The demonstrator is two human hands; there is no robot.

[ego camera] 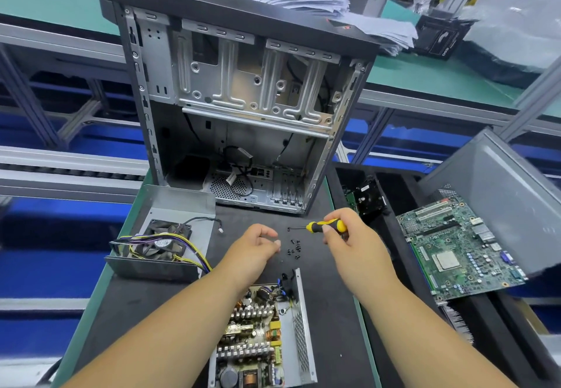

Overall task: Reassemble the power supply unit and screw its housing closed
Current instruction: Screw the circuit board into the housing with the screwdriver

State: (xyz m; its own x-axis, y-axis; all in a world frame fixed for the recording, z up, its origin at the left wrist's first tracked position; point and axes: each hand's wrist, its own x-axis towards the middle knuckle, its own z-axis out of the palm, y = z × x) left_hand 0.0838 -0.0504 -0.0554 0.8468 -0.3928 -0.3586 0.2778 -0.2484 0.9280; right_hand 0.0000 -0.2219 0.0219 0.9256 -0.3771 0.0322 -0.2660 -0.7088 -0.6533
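The open power supply base [299,333], its circuit board exposed, lies on the black mat near me. Its grey cover [173,205] with the fan [165,243] and coloured wires lies upturned to the left. Several small black screws [294,249] are scattered on the mat between my hands. My right hand [349,237] grips a yellow-and-black screwdriver [324,226], its tip pointing left above the screws. My left hand [256,246] hovers just left of the screws with fingers curled, thumb and forefinger close together; whether it pinches a screw cannot be told.
An empty computer case [243,108] stands upright at the back of the mat. To the right, a black tray [403,266] holds a green motherboard [461,248], a black fan part [368,196] and a grey side panel [510,193].
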